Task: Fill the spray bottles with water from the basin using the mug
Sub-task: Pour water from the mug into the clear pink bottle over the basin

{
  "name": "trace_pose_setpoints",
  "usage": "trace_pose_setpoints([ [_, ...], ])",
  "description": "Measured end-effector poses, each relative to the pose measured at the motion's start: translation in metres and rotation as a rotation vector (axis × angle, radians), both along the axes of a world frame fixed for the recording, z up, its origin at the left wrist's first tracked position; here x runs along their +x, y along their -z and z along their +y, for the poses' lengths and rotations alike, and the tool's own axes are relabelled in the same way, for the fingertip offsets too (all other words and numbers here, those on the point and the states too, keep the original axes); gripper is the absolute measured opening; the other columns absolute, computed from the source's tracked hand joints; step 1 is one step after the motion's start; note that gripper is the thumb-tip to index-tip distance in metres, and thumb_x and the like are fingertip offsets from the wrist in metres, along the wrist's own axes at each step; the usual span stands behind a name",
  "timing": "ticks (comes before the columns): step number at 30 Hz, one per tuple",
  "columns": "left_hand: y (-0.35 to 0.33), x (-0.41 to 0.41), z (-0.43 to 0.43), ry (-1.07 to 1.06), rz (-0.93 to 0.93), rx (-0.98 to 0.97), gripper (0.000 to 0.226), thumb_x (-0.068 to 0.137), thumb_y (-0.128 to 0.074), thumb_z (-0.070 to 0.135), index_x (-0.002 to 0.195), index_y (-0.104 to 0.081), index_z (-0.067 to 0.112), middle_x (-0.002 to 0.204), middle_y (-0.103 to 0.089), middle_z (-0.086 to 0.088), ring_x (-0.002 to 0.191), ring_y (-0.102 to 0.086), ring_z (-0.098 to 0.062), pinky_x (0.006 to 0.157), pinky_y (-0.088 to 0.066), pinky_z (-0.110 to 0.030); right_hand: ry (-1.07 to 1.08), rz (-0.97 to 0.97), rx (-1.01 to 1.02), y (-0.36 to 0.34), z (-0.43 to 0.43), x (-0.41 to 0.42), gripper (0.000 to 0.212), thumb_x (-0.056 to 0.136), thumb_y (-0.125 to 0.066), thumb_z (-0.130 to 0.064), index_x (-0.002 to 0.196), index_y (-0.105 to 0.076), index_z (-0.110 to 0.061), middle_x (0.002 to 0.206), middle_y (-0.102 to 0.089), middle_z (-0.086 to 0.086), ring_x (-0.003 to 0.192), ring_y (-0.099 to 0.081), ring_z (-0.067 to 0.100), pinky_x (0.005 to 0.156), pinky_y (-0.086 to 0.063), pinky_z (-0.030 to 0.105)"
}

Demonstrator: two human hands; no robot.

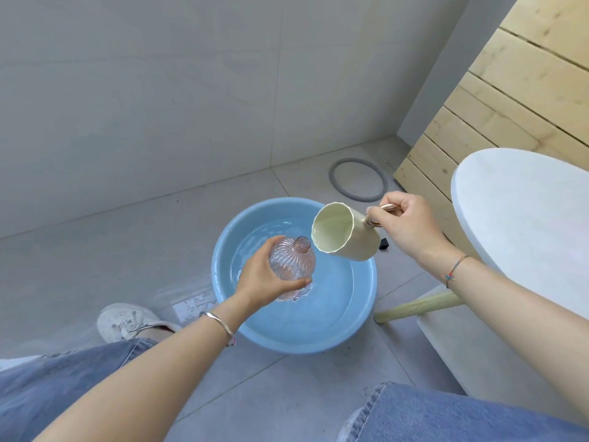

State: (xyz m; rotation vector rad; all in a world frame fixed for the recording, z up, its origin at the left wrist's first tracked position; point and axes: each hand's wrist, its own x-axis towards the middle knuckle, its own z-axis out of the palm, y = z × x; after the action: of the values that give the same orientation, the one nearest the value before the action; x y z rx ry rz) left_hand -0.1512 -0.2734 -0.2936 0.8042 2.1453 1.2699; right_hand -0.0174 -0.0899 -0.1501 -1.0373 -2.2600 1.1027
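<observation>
Left grip (264,279): fingers and thumb are curled round the body of a clear pink ribbed plastic spray bottle (294,255). The bottle is held over the basin with its open threaded neck tilted up and towards the mug. Its lower body is covered by the palm, and any water level inside is not discernible.

Right grip (409,226): fingers are closed on the copper-coloured handle of a cream faceted ceramic mug (345,234). Most of the handle is hidden within the fingers. The mug is tipped, mouth towards the bottle neck, just beside it but not touching. Whether it contains water cannot be told.

Below both items, a round light-blue plastic basin (302,344) stands on the grey tiled floor (127,250). It holds clear water (331,288). A wet patch (191,304) lies on the floor at the basin's left rim.

A small black object (384,243) is partly hidden behind the mug and cannot be identified. A white round tabletop (526,218) is cut off by the right edge of the view. A grey ring (358,180) lies on the floor near the far wall.
</observation>
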Motion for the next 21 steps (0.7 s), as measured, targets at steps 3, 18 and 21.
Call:
trace_pose_setpoints([
  [3,0.002,0.001,0.001,0.004,0.009,-0.01,0.092,0.046,-0.087,0.06,0.128,-0.048,0.041,0.123,-0.059,0.022,0.116,-0.055,-0.007,0.101,-0.046,-0.034,-0.042,-0.021,0.073,0.0,-0.003,-0.001,0.03,0.077,-0.065,-0.014,0.061,-0.047,0.004,0.061,-0.045,0.012,0.057,-0.033,0.015,0.057,-0.027,0.029],
  [18,0.006,0.003,0.002,-0.001,-0.007,-0.014,0.09,0.053,-0.092,0.047,0.131,-0.047,0.038,0.125,-0.057,0.021,0.117,-0.053,-0.006,0.098,-0.042,-0.026,-0.094,-0.036,0.304,-0.006,-0.01,-0.011,0.032,0.08,-0.064,-0.013,0.058,-0.044,-0.003,0.063,-0.038,0.002,0.061,-0.036,0.014,0.055,-0.026,0.026],
  [21,0.008,0.002,0.001,0.0,-0.011,-0.01,0.091,0.051,-0.091,0.05,0.131,-0.048,0.039,0.125,-0.058,0.021,0.118,-0.054,-0.006,0.101,-0.044,-0.03,-0.098,-0.045,0.341,-0.007,-0.01,-0.013,0.031,0.079,-0.064,-0.014,0.058,-0.045,-0.002,0.062,-0.038,0.002,0.063,-0.037,0.015,0.055,-0.026,0.022],
])
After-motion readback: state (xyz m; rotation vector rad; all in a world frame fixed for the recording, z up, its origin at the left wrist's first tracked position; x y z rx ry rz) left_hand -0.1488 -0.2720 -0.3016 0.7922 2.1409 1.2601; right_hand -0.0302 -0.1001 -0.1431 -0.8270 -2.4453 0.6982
